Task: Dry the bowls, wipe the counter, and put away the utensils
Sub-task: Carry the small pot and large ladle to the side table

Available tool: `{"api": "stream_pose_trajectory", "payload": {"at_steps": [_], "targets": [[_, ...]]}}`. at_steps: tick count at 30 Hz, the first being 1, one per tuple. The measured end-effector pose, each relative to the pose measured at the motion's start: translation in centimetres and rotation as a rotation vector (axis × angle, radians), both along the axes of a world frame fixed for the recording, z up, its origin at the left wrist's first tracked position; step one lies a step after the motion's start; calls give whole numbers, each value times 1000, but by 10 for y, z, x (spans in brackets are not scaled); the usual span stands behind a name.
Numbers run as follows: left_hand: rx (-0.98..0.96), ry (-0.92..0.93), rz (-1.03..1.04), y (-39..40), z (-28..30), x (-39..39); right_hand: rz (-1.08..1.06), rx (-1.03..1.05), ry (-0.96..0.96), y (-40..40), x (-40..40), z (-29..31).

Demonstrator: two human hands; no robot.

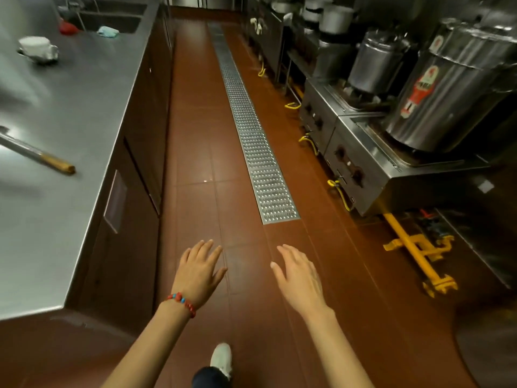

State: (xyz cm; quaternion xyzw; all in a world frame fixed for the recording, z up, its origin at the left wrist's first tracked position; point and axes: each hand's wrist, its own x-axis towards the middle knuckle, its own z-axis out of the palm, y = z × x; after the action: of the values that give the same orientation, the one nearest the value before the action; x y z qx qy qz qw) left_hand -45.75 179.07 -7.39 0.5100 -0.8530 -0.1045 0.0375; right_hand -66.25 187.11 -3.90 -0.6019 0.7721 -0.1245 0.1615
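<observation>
My left hand (199,268) and my right hand (298,273) are stretched out over the red floor, palms down, fingers straight, holding nothing. Both are well to the right of the steel counter (64,113). On the counter lies a long utensil with a wooden handle (39,156) near its left edge. Farther back stands a stack of white bowls (37,49). A light blue cloth (107,31) and a red object (68,28) lie beside the sink (112,22) at the far end.
A metal floor drain grate (251,127) runs down the aisle. On the right stand stoves (361,169) with large steel pots (453,88) and yellow gas pipes (411,247) low on the floor. My white shoe (221,359) is on the tiles below my hands.
</observation>
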Motion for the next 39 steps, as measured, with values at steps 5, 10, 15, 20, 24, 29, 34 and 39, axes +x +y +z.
{"api": "stream_pose_trajectory", "payload": {"at_steps": [5, 10, 15, 20, 24, 29, 34, 39], "targets": [[-18, -28, 3, -125, 12, -12, 20, -13, -22, -127, -13, 9], [-25, 6, 66, -221, 17, -25, 64, -5, -45, -235, -29, 11], [-22, -18, 154, -319, 6, -40, 167, -17, -28, -354, -51, 2], [-30, -11, 295, -407, 6, -52, 311, -20, 16, -472, -68, 3], [-35, 20, 406, -457, 16, -49, 417, -38, 72, -552, -70, 11], [-26, 1, 571, -500, 18, -19, 573, -57, 111, -632, -38, 14], [-27, -55, 704, -536, 19, 32, 715, -79, 112, -695, 25, 12], [-43, 18, 854, -560, 29, 99, 876, -97, 68, -742, 108, 19]]}}
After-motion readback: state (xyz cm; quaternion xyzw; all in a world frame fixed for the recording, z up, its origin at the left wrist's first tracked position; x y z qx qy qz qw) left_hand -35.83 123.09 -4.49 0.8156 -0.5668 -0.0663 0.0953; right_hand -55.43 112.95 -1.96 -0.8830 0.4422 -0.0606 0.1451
